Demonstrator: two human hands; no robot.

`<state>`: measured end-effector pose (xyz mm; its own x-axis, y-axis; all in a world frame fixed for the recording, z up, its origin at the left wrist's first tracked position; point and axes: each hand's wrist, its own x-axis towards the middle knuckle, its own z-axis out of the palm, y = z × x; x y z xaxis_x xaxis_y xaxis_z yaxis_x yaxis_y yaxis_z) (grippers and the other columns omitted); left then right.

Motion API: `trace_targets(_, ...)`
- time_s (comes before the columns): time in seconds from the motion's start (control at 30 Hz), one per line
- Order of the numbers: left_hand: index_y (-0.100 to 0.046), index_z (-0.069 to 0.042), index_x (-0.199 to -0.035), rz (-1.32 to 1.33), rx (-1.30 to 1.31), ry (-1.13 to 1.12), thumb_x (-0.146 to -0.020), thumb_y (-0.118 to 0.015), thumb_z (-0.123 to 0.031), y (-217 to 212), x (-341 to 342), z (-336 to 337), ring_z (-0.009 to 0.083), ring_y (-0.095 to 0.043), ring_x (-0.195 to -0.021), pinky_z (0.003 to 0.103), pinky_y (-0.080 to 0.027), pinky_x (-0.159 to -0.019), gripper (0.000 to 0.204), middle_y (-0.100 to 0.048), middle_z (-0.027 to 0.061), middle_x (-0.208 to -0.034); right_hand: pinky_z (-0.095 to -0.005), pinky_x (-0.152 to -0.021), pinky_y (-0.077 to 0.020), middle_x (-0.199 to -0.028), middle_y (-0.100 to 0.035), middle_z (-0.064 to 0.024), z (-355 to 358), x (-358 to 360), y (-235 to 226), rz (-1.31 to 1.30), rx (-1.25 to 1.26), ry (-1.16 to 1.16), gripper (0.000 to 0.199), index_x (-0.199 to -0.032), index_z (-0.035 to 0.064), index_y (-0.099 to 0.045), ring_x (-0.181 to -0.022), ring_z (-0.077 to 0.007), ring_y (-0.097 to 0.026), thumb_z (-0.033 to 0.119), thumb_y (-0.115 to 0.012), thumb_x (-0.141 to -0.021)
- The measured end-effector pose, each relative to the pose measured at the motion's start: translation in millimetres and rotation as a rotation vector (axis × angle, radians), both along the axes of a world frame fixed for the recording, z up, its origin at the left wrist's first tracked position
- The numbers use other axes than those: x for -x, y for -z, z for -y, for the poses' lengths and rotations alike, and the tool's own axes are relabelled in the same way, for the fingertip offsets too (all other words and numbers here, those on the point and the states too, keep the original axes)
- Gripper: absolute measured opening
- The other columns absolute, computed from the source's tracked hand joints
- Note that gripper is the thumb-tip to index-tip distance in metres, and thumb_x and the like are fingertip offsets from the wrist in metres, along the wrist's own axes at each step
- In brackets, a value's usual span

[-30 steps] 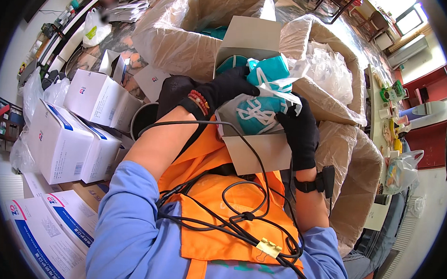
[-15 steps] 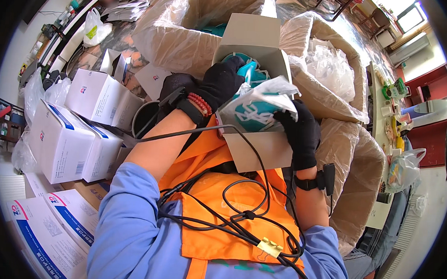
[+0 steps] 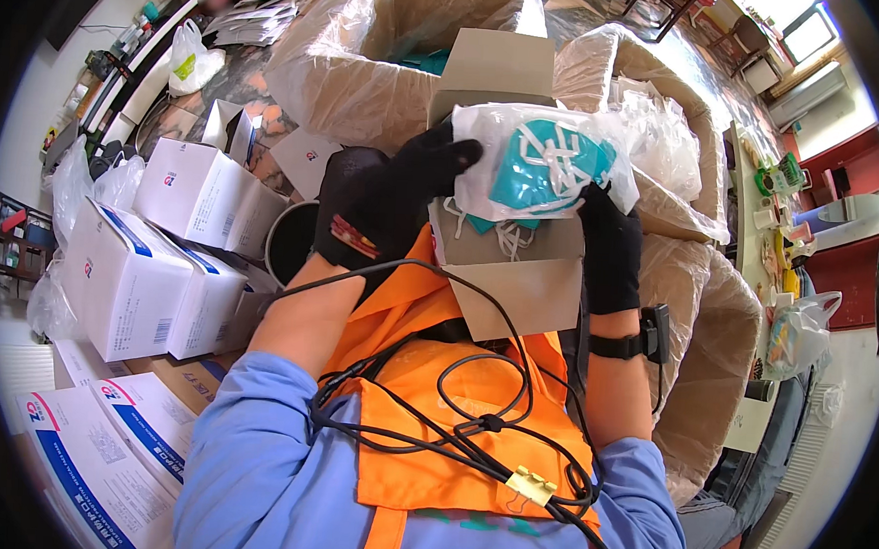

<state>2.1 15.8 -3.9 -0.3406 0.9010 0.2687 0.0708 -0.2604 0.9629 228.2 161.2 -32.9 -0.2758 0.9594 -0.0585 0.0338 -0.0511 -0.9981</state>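
A clear-and-white plastic pouch holding a teal face mask (image 3: 534,169) with white straps is raised over an open carton (image 3: 519,290). My left hand (image 3: 396,192), in a black glove, is closed on the pouch's left end. At the pouch's lower right corner, the fingers of my black-gloved right hand (image 3: 612,253) are closed on its edge. The carton's far flap stands up and its near flap folds down toward my orange apron (image 3: 453,412). Inside it, below the pouch, part of another teal mask (image 3: 505,226) with white straps shows; the rest is hidden.
Large plastic-lined boxes stand at the far side (image 3: 331,73) and at the right (image 3: 693,197), the latter with clear packaging inside. White cartons (image 3: 115,290) are stacked at my left, beside a dark round bin (image 3: 292,241). Black cables (image 3: 472,428) lie across my apron.
The pouched mask has come up out of the carton and now lies spread between both hands. My left hand has moved from inside the carton to the pouch's left end.
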Motion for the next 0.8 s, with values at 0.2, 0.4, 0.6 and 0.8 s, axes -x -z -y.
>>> trace_targets(0.2, -0.066, -0.003, -0.110, -0.711, 0.015, -0.452, -0.085, -0.065, -0.008, -20.2, -9.0, -6.7, 0.0252, -0.069, -0.086, 0.031, -0.053, -0.075, 0.025, -0.068, 0.0141, -0.105, -0.0221, -0.069, -0.0467, -0.091, -0.064, -0.0007, 4.6, 3.4, 1.1, 0.065, -0.047, -0.095, 0.027, -0.111, 0.0047, -0.062, -0.075, -0.0084, -0.058, 0.015, -0.066, -0.087)
trace_targets(0.4, -0.066, 0.000, -0.105, -0.388, 0.055, -0.188, -0.080, -0.072, -0.016, 2.3, 38.2, -30.1, 0.0270, -0.067, -0.085, 0.033, -0.052, -0.076, 0.030, -0.069, 0.0142, -0.092, -0.0275, -0.076, -0.0494, -0.104, -0.064, -0.0091, 13.9, 7.6, -16.9, 0.125, -0.348, 0.018, 0.052, -0.127, 0.0035, -0.051, -0.088, -0.0189, -0.062, 0.005, -0.072, -0.079)
trace_targets(0.6, -0.067, -0.005, -0.099, -1.060, -0.201, 0.014, -0.083, -0.067, -0.019, -25.7, 7.0, -53.2, 0.0286, -0.066, -0.083, 0.034, -0.053, -0.074, 0.021, -0.068, 0.0132, -0.093, -0.0320, -0.079, -0.0509, -0.098, -0.068, -0.0101, 19.5, 39.0, -50.4, 0.323, -0.701, -0.341, 0.037, -0.108, 0.0043, -0.065, -0.088, -0.0164, -0.065, 0.011, -0.078, -0.075)
trace_targets(0.8, -0.065, -0.008, -0.100, -1.117, -0.328, -0.064, -0.087, -0.062, -0.013, -37.6, 1.2, -59.6, 0.0250, -0.067, -0.085, 0.033, -0.054, -0.075, 0.014, -0.068, 0.0109, -0.094, -0.0323, -0.070, -0.0509, -0.084, -0.069, -0.0139, 0.2, 35.3, -44.4, 0.494, -0.644, -0.339, 0.025, -0.101, 0.0053, -0.070, -0.075, -0.0265, -0.067, 0.021, -0.071, -0.082)
